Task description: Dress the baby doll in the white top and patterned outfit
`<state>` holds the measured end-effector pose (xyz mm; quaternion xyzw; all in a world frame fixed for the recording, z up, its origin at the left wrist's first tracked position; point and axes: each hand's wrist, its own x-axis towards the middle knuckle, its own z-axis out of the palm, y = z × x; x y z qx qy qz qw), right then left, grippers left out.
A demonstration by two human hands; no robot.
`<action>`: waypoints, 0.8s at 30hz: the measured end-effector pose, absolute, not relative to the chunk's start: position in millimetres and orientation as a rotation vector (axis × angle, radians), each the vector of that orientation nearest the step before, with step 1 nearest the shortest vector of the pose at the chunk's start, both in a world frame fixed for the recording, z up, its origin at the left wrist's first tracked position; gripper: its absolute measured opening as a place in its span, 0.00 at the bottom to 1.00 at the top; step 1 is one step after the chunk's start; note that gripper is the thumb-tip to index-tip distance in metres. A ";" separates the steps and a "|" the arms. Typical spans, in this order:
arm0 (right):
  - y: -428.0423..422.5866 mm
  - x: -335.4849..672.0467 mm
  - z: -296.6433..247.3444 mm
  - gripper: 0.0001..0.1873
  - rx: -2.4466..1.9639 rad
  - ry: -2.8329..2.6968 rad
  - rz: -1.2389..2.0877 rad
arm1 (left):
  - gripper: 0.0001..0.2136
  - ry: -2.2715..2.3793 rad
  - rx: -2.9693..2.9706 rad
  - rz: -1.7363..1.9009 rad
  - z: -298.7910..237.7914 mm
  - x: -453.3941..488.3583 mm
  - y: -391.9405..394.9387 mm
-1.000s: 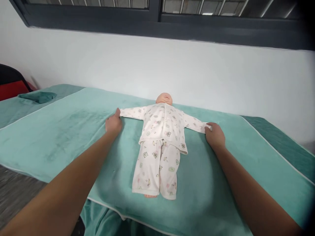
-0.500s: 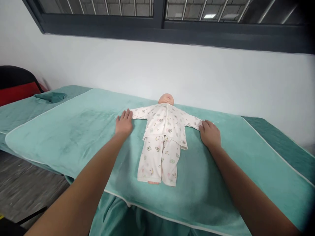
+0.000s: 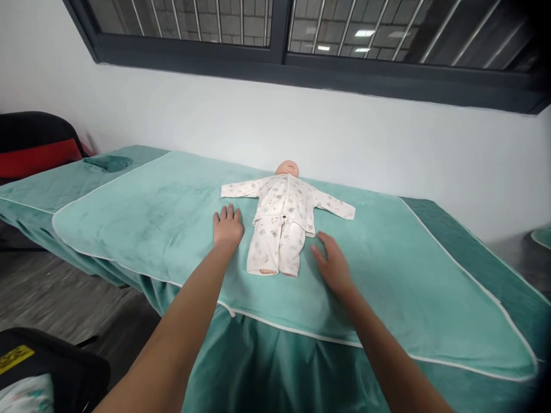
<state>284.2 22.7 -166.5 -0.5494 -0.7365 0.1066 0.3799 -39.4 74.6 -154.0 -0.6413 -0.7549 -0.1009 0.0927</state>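
Note:
A baby doll (image 3: 287, 167) lies on its back on a green padded blanket (image 3: 172, 206), its head toward the wall. It wears a white patterned long-sleeved top (image 3: 286, 198) and matching trousers (image 3: 278, 246); both sleeves are stretched out sideways. My left hand (image 3: 228, 227) is beside the trousers, below the sleeve on that side, with fingers spread and nothing in it. On the other side my right hand (image 3: 332, 264) is by the trouser leg and the top's hem, thumb and fingers apart, holding nothing. Whether it touches the cloth I cannot tell.
The blanket covers a bed with a darker green sheet (image 3: 456, 232). Left of it stands a red and black chair (image 3: 41, 155), near a bunched green cloth (image 3: 109, 164). A black object with a yellow label (image 3: 16, 359) is at lower left. A barred window (image 3: 279, 54) is above.
Both hands have left the sleeve ends and come down toward the trousers, the right one also inward. My view has pulled back, showing more of the bed's front and the black object.

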 end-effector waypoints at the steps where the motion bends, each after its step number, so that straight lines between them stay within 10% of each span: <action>1: 3.4 275.4 -167.6 0.23 -1.311 -1.862 0.336 | 0.26 -2.235 -1.911 -0.303 -153.8 -40.2 69.8; 24: -54.1 184.2 -172.1 0.19 -1.684 -1.515 0.136 | 0.22 -2.138 -1.881 -0.414 -156.2 -41.1 56.6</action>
